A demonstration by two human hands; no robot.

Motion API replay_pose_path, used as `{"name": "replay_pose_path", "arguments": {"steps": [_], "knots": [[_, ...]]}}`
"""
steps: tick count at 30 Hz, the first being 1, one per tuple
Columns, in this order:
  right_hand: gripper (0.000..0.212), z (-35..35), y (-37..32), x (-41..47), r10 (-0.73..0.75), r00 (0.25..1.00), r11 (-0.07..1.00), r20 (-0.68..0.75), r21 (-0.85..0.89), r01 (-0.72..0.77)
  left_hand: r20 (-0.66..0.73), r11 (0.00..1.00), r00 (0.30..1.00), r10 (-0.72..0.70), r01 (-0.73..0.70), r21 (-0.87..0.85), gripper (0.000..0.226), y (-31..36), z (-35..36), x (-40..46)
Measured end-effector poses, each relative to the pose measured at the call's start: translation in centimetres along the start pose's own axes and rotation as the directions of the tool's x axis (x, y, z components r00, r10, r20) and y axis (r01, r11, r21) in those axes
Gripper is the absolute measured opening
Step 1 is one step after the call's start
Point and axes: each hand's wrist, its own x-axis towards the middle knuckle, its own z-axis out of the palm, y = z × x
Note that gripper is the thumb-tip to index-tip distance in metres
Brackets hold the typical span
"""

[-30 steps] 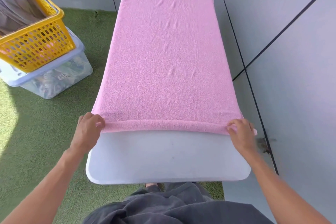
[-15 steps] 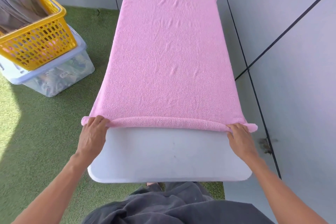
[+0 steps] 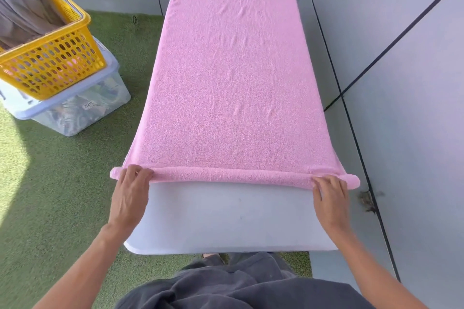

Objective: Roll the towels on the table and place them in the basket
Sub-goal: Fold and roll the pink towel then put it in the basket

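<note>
The left hand (image 3: 129, 198) and right hand (image 3: 329, 198) are pressing straightened fingers onto the pink towel (image 3: 231, 78)'s near rolled edge. The towel is lying along the white table (image 3: 226, 221), gripped by neither hand.

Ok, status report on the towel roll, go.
Left hand and right hand press the roll's ends. Pink towel barely rolled, near edge only. Yellow basket waits left. Nothing blocking.

A pink towel (image 3: 233, 78) covers most of the white table (image 3: 226, 218).
</note>
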Motion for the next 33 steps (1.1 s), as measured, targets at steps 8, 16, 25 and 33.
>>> {"name": "replay_pose_path", "arguments": {"steps": [8, 16, 25, 33], "knots": [[0.036, 0.3, 0.6, 2.5, -0.022, 0.978, 0.993, 0.209, 0.118, -0.003, 0.107, 0.996, 0.994, 0.018, -0.028, 0.087, 0.032, 0.5, 0.7, 1.9], [0.020, -2.2, 1.8, 6.1, -0.008, 0.845, 0.981, 0.535, 0.167, -0.096, 0.483, 0.987, 0.873, -0.067, 0.130, -0.098, 0.029, -2.9, -0.7, 4.4], [0.039, 0.3, 0.5, 1.1, -0.102, 0.992, 0.994, 0.080, -0.035, 0.105, 0.044, 0.994, 0.994, 0.100, -0.098, -0.047, 0.021, 0.0, -0.2, 1.4], [0.032, 1.1, 0.4, 3.0, -0.028, 0.986, 0.998, 0.163, 0.066, 0.018, 0.172, 0.996, 0.981, 0.090, -0.091, 0.000, 0.033, -0.4, 0.5, 3.6]]}}
